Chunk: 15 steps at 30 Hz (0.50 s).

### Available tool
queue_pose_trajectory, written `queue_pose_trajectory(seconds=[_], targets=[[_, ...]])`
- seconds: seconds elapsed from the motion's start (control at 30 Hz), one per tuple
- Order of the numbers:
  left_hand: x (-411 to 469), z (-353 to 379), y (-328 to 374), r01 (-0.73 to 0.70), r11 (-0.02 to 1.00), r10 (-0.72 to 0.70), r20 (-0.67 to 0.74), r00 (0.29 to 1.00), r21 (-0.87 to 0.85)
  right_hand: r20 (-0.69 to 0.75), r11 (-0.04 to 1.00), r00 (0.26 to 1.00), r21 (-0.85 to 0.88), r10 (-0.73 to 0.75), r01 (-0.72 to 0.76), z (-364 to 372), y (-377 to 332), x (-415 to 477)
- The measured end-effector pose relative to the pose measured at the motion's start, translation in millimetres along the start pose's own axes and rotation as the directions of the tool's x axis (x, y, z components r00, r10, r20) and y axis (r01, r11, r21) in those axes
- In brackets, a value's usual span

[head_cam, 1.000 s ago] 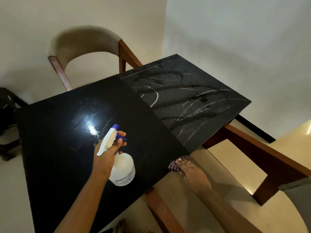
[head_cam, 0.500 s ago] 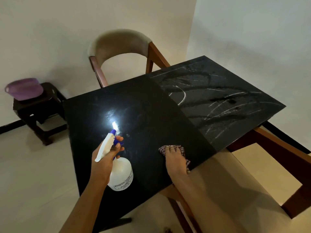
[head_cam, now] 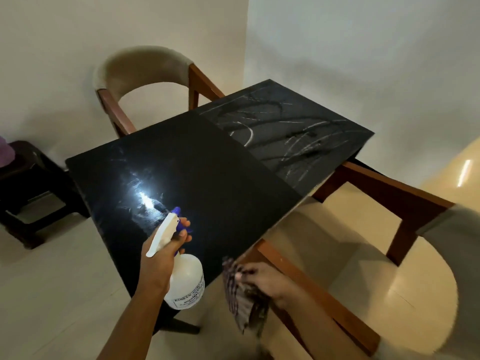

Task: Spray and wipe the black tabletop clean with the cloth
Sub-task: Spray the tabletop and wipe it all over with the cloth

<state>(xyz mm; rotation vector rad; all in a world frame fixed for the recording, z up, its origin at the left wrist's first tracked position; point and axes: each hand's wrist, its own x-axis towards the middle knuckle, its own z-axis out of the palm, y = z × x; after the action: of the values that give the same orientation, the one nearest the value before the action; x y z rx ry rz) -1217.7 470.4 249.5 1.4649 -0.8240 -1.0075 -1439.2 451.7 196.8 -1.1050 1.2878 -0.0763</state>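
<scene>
The left hand (head_cam: 161, 258) grips the neck of a white plastic spray bottle with a blue nozzle (head_cam: 185, 281), fingers curled on the trigger, over the near edge of the glossy black table (head_cam: 207, 178). The right hand (head_cam: 262, 280) clutches a dark checked cloth (head_cam: 240, 302), blurred, just off the table's near side. White streaks (head_cam: 293, 136) mark the far section.

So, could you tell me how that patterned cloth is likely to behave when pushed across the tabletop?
Probably floppy: the cloth hangs in loose folds from the right hand. It looks thin and light, so it would likely bunch up unless pressed flat on the tabletop.
</scene>
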Motion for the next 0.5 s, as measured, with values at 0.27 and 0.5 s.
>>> queue_pose_trajectory(seconds=[0.27,0.5], targets=[[-50,96,14,-0.134,0.979,0.051,0.455,0.889,0.152,-0.296,0.413,0.954,0.874,0.037,0.255,-75,23,-86],[-107,232,11,-0.257,0.927,0.071,0.547,0.834,0.272,-0.391,0.202,0.908,0.911,0.147,0.36,-167,82,-136]])
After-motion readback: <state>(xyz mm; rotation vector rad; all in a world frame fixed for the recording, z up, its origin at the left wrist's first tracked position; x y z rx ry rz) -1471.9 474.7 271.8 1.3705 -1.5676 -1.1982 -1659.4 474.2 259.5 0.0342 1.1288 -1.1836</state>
